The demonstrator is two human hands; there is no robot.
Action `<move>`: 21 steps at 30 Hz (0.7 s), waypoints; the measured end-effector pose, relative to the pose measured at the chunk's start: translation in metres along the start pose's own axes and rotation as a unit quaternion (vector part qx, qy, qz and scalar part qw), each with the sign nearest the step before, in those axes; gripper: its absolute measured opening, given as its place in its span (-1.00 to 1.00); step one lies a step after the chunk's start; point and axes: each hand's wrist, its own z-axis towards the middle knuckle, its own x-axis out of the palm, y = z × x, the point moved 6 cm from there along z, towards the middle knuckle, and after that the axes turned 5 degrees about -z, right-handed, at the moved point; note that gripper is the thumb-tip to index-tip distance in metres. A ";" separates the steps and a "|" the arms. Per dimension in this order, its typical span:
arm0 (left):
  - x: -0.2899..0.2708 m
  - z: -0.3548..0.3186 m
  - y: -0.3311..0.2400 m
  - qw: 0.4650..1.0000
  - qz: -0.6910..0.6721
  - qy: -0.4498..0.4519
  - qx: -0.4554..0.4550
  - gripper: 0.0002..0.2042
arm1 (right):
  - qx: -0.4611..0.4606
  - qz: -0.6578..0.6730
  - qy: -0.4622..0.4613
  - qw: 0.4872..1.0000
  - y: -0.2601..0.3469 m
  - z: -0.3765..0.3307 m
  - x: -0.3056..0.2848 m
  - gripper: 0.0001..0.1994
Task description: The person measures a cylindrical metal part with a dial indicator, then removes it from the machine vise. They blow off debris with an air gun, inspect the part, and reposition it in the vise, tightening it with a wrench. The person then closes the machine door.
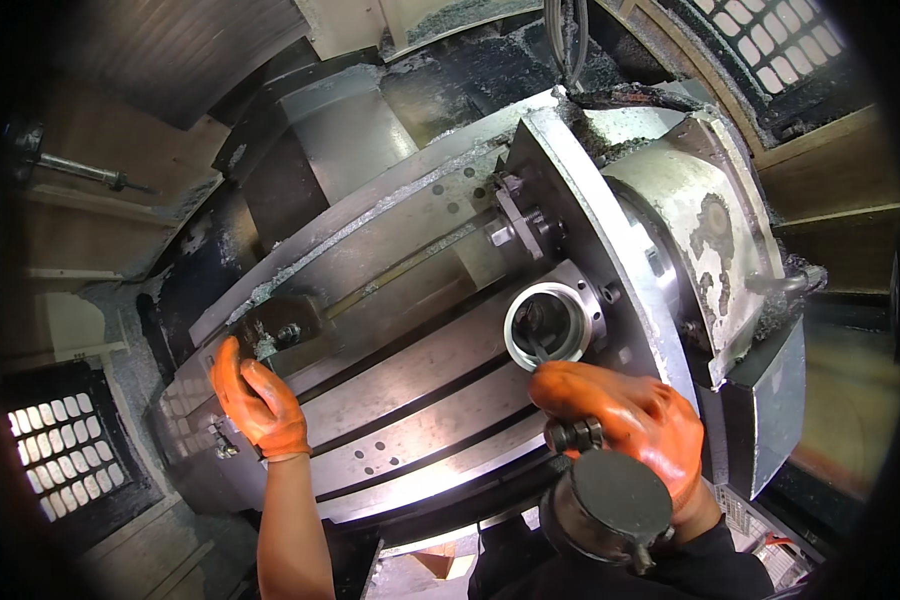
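One metal ring (586,300), seemingly already in place

Your right hand (625,415) curls at the ring's near edge; whether that grip is clamped on anything, I cannot tell. Your left hand (260,400), well left of the ring, has thumb and fingers apart, visibly holding nothing. The ring looks seated beside the upright plate (598,200), above the slotted worktop (450,420); how much work remains at it is unclear. Shadow hides detail inside the ring, and a dark round object (610,500), nearer you than the ring, partly covers your right wrist.
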 end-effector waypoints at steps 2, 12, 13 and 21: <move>-0.001 0.001 0.000 1.000 0.002 -0.001 -0.001 -0.67 | -0.013 -0.032 0.007 0.999 0.006 0.009 0.001 -0.55; 0.003 0.001 0.003 1.000 0.014 -0.005 0.027 -0.67 | 0.208 0.178 -0.148 0.950 -0.029 -0.002 0.006 -0.32; 0.003 0.000 0.004 0.999 0.014 -0.007 0.029 -0.68 | 0.187 0.193 -0.173 0.948 -0.027 -0.002 0.008 -0.29; -0.002 0.002 0.001 0.999 -0.004 -0.016 0.033 -0.69 | 0.076 0.169 -0.213 0.959 -0.026 -0.011 0.012 -0.42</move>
